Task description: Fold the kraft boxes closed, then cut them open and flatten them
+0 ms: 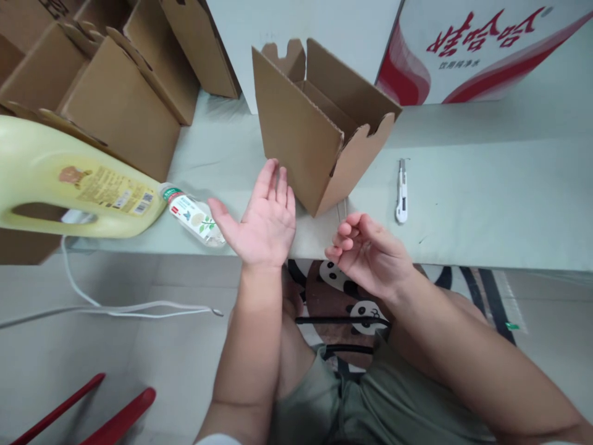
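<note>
My left hand (267,225) is open, palm up with the thumb spread, and holds nothing. Its fingertips are close to the lower left side of an open-topped brown cardboard box (296,133), which stands tilted in my view. My right hand (370,253) is closed, with its fingers curled in toward the thumb, just below the box's near corner. A thin, pale looped line (341,209) shows by its fingertips; whether they grip it is unclear. A white utility knife (402,193) lies to the right of the box, apart from both hands.
A clear bottle (197,216) lies left of my left hand, beside a large yellow jug (106,179). More cardboard boxes (123,102) stand at the back left. A red-and-white printed carton (482,55) stands behind. White cables (139,307) hang below the table edge.
</note>
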A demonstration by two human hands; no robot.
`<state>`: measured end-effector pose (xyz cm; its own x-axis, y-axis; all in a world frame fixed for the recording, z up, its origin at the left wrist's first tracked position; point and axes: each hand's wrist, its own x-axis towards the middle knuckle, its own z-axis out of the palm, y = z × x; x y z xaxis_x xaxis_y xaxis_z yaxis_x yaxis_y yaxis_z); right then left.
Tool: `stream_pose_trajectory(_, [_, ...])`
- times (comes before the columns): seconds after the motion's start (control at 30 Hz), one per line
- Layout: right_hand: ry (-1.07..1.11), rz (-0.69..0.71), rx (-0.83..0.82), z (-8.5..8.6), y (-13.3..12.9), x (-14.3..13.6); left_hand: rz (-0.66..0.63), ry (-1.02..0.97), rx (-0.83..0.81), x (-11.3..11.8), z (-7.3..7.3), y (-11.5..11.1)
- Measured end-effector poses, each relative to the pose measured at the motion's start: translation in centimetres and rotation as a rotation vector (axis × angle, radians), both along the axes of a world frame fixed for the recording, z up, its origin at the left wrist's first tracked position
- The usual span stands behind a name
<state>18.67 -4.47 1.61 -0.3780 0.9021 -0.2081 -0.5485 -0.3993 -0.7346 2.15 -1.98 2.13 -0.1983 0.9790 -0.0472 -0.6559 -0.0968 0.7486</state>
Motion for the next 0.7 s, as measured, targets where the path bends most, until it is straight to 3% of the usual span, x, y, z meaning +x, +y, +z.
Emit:
stream_pose_trajectory(0.2, [0.085,0.107,0.123,0.3,0.1,-0.3,0.000,0.036,0.010,-0.5,-0.2,0.1])
stream_pose_trajectory(0.3, [-0.171,0.144,0.354,-0.2,-0.1,0.3,0.003,0.032,0.024,-0.8,-0.3,0.1])
stream_pose_trajectory(0.4, [-0.543,0.238,0.723,-0.6,-0.3,1.5,0.009,0.031,0.028,-1.2,-0.3,0.1])
stream_pose_trajectory(0.5, [-0.703,0.273,0.974,-0.4,-0.4,2.8,0.028,0.042,0.033,-1.5,-0.2,0.0])
stream_pose_trajectory(0.6, [-0.694,0.290,1.001,0.3,-0.4,3.8,0.040,0.057,0.030,-1.6,-0.2,-0.1])
stream_pose_trajectory(0.7, [-0.712,0.275,0.905,0.7,-0.2,4.5,0.045,0.062,0.023,-1.6,-0.2,-0.2])
